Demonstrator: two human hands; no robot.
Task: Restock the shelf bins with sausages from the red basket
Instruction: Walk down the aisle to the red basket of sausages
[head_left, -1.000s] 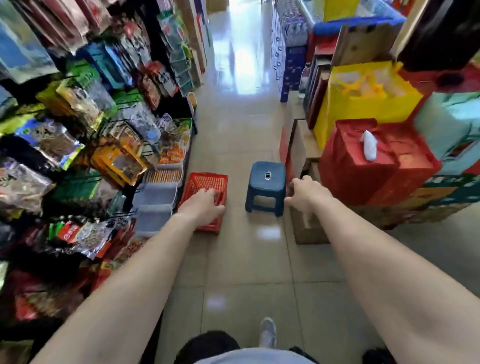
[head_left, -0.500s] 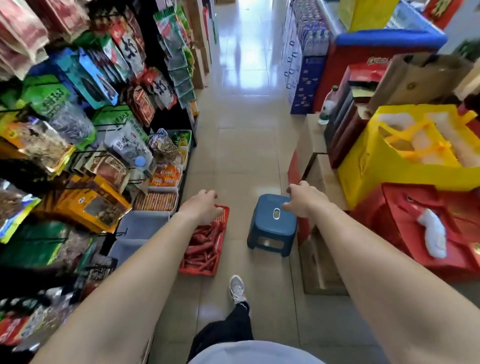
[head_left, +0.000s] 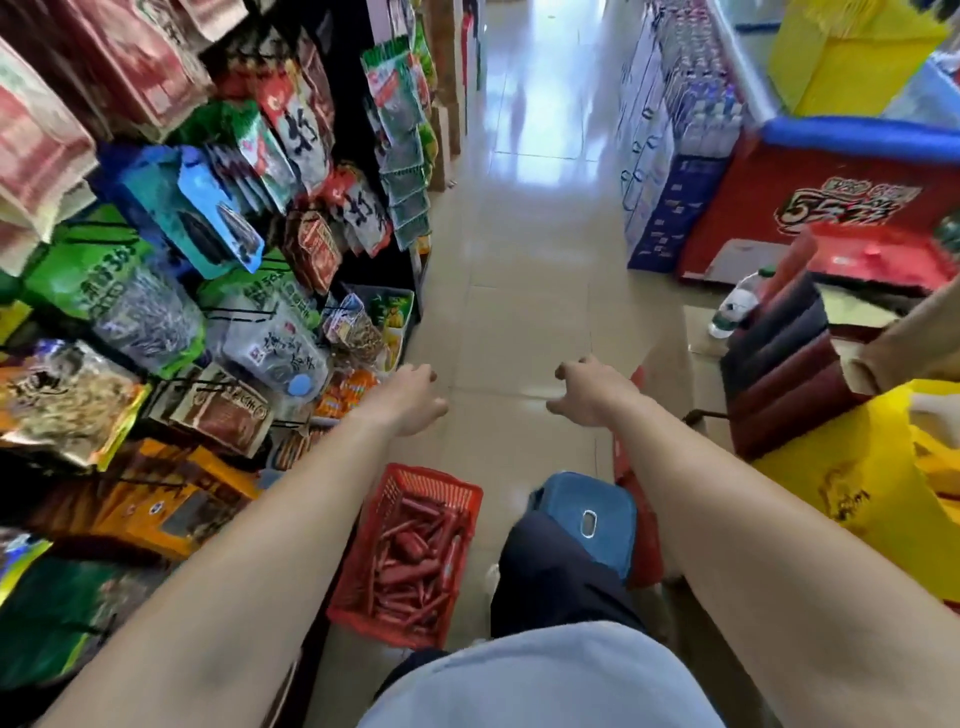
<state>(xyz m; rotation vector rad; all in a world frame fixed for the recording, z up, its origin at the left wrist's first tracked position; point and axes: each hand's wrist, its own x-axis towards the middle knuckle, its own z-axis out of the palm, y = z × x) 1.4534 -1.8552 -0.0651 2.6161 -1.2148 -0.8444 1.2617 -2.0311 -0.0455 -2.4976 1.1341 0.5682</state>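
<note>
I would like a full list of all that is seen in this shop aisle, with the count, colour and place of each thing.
red basket: one, red, on the floor beside the left shelf
sausages: many, red, lying in the basket
stool: one, blue, on the floor right of the basket, partly hidden by the leg
snack bags: many, mixed colours, hanging on the left shelf
water bottle: one, clear with green, at the right beside the dark boxes
dark boxes: a few, dark blue and dark red, stacked at the right
yellow bags: two, yellow, one at the right edge, one at the top right
cabinet: one, red with a blue rim, far right
leg: one, dark trousers, between basket and stool
left hand: one, empty, near the shelf
right hand: one, empty, above the floor
</note>
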